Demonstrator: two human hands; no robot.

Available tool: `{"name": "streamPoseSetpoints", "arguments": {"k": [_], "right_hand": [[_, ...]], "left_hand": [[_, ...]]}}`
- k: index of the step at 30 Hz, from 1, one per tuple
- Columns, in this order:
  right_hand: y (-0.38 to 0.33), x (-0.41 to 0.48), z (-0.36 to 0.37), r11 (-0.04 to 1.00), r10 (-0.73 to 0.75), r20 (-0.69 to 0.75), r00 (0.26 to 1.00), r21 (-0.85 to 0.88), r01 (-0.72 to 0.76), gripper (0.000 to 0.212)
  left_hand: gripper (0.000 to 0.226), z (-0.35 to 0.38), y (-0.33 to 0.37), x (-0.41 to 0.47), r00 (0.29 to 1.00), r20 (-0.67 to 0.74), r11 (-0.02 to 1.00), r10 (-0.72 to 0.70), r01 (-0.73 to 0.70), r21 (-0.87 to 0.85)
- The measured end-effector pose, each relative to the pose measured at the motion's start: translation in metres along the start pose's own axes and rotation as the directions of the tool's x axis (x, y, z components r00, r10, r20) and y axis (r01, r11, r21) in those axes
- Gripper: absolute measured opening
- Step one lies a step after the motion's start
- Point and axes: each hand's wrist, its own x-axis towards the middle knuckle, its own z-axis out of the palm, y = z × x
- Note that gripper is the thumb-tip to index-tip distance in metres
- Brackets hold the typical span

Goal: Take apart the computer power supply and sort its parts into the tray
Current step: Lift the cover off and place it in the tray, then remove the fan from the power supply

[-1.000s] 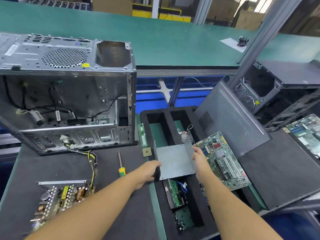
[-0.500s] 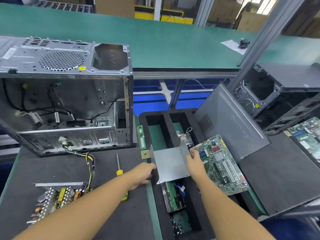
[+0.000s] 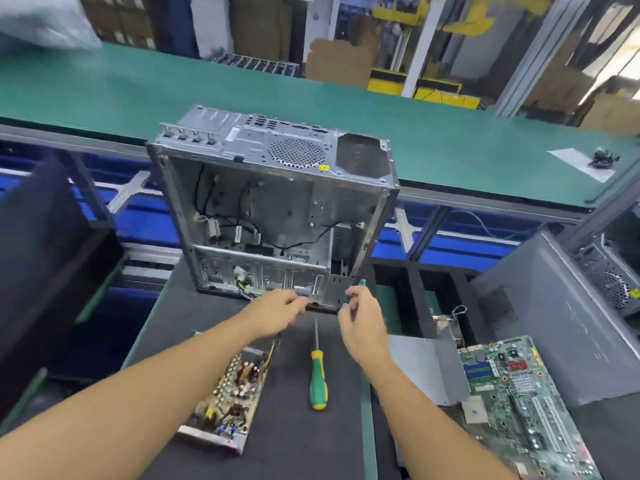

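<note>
The opened power supply [image 3: 230, 396], a crowded circuit board sitting in its shallow metal base, lies on the dark mat [image 3: 294, 445] at lower left, partly under the left forearm, with yellow and black wires running from its far end toward the computer case [image 3: 277, 209]. Its grey sheet-metal cover [image 3: 426, 368] rests in the black foam tray [image 3: 412, 271] on the right, just beside a green motherboard [image 3: 519, 403] that leans across the tray's near compartments. The left hand [image 3: 277, 313] and the right hand [image 3: 363, 320] hang apart above the mat, in front of the case's lower edge, both with fingers loosely bent and nothing visible in them; motion blur hides whether the left fingertips touch the case rim. A screwdriver [image 3: 318, 379] with a green and yellow handle lies on the mat between the two forearms, its tip toward the case. The case stands stripped and open-sided, loose cables hanging inside. A grey side panel [image 3: 554, 323] leans behind the tray at right, with a second case [image 3: 613, 271] past it. A green conveyor belt [image 3: 207, 88] runs behind.
</note>
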Motion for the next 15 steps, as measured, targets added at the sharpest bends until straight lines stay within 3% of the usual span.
{"name": "streamPoseSetpoints", "arguments": {"k": [7, 11, 15], "right_hand": [[-0.050, -0.037, 0.074, 0.997, -0.046, 0.308, 0.950, 0.069, 0.026, 0.017], [-0.070, -0.050, 0.096, 0.998, -0.058, 0.363, 0.930, 0.032, 0.050, 0.013], [-0.081, -0.073, 0.112, 0.996, -0.050, 0.383, 0.922, -0.055, 0.076, 0.011]], "left_hand": [[0.015, -0.049, -0.100, -0.049, 0.998, -0.051, 0.993, -0.044, 0.050, 0.105], [0.038, -0.053, -0.136, -0.074, 0.997, 0.046, 0.977, -0.066, 0.056, 0.205], [0.066, -0.045, -0.152, -0.092, 0.995, 0.094, 0.985, -0.034, 0.018, 0.169]]}}
